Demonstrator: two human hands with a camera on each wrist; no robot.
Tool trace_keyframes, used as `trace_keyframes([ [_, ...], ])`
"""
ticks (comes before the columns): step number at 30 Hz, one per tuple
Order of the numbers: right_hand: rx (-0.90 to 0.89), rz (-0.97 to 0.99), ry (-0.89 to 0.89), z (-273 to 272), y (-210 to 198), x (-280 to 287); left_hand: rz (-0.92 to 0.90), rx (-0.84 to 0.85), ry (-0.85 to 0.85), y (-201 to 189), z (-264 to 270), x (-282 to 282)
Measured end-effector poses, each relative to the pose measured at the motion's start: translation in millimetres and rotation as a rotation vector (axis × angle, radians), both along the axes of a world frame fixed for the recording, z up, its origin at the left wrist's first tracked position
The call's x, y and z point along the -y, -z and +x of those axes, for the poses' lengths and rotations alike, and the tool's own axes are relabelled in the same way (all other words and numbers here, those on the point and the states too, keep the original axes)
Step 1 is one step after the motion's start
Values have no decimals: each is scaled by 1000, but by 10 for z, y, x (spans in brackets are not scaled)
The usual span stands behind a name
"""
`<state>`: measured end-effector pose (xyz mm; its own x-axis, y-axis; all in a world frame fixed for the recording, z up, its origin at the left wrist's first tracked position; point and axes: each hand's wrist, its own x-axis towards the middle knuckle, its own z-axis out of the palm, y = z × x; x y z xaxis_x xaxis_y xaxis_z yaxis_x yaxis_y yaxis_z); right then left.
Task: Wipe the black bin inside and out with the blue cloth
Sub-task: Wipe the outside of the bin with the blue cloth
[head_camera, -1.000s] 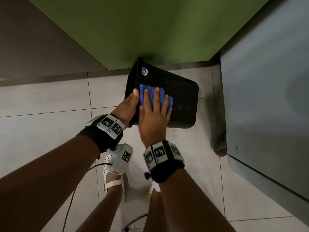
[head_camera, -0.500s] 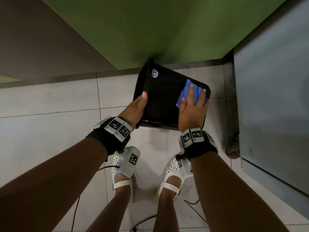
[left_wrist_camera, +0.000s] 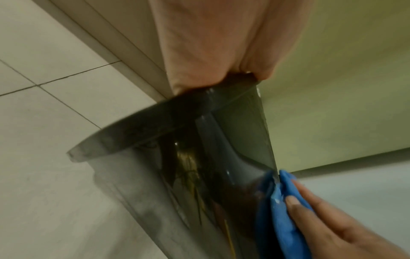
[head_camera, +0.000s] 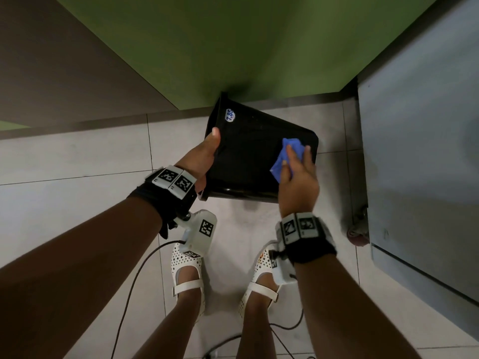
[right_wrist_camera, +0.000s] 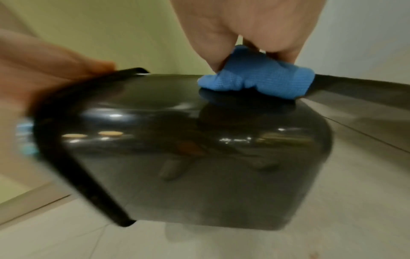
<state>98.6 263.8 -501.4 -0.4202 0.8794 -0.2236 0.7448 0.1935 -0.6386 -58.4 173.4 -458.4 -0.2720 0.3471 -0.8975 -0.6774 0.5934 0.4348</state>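
The glossy black bin [head_camera: 248,156] is held up off the floor on its side, its rim to the left and its base to the right. My left hand [head_camera: 204,156] grips the rim [left_wrist_camera: 155,112], thumb on the outer wall. My right hand [head_camera: 298,174] holds the bunched blue cloth [head_camera: 287,156] against the outer wall near the base. In the right wrist view the blue cloth [right_wrist_camera: 257,80] is pinched under my fingers on top of the black bin [right_wrist_camera: 188,157]. In the left wrist view the blue cloth [left_wrist_camera: 286,210] lies at the bin's far end. The bin's inside is hidden.
A green wall [head_camera: 233,47] stands right behind the bin. A grey cabinet [head_camera: 420,151] on a caster [head_camera: 359,233] stands at the right. My feet in white shoes [head_camera: 189,268] are on the tiled floor [head_camera: 64,164], with black cables [head_camera: 134,281] trailing beside them.
My right hand has slid the cloth from the bin's left part across the outer wall to the end near the base, and bunched it up. The left hand keeps its hold on the rim.
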Motion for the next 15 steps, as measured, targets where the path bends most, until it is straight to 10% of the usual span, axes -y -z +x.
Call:
trace_keyframes([
  [15, 195, 206, -667, -545, -56, 444, 114, -88, -30, 101, 103, 18],
])
